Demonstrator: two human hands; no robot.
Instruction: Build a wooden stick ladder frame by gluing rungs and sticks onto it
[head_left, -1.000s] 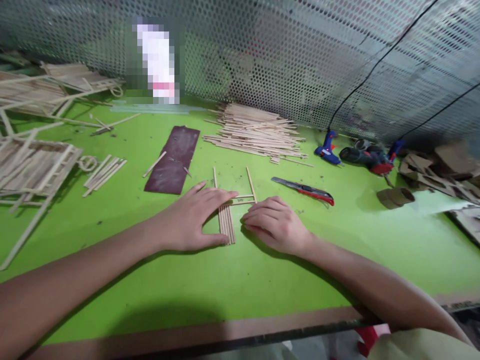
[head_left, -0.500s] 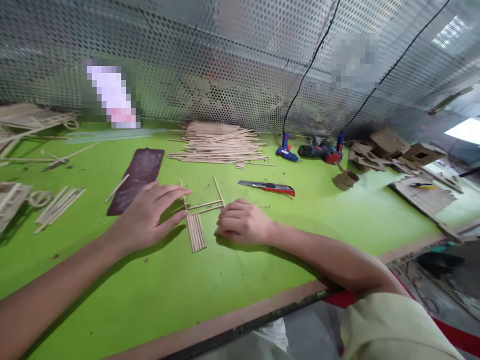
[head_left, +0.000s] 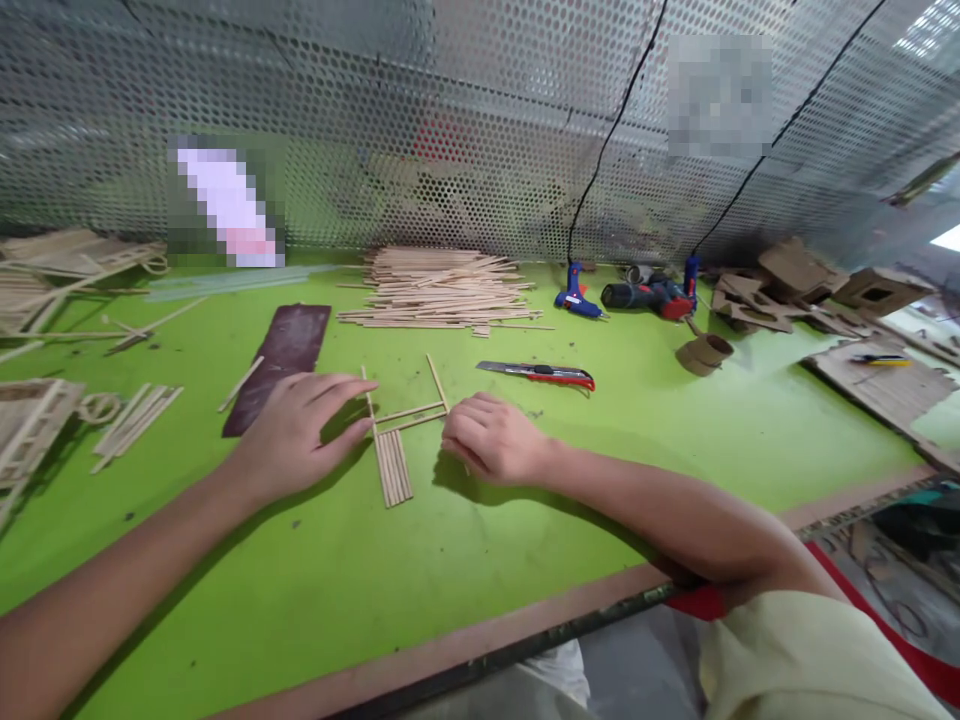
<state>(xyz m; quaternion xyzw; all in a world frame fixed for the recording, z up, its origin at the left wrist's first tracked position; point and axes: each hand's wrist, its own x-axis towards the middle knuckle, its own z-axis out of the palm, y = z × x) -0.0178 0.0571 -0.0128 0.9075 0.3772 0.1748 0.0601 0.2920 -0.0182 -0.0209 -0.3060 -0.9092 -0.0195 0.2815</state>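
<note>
A small frame of thin wooden sticks (head_left: 411, 411) lies on the green table, with two crosspieces between two longer side sticks. Below the crosspieces, a row of several short sticks (head_left: 394, 468) lies side by side against the left side stick. My left hand (head_left: 304, 430) rests at the frame's left side, thumb and forefinger apart, their tips at the left side stick. On the other side, my right hand (head_left: 491, 440) is curled over the lower part of the right side stick (head_left: 436, 380); its fingertips are partly hidden.
A stick pile (head_left: 442, 290) lies behind the frame, a red utility knife (head_left: 540, 374) to its right. Farther right are a blue glue gun (head_left: 577, 295), a drill (head_left: 649, 297) and cardboard pieces (head_left: 877, 375). A dark brown sheet (head_left: 289, 345) and more sticks (head_left: 139, 420) lie left.
My right hand has shifted slightly right and its fingers have turned a little, so a bit of stick shows beneath it. My left hand stays nearly still; the view has shifted slightly.
</note>
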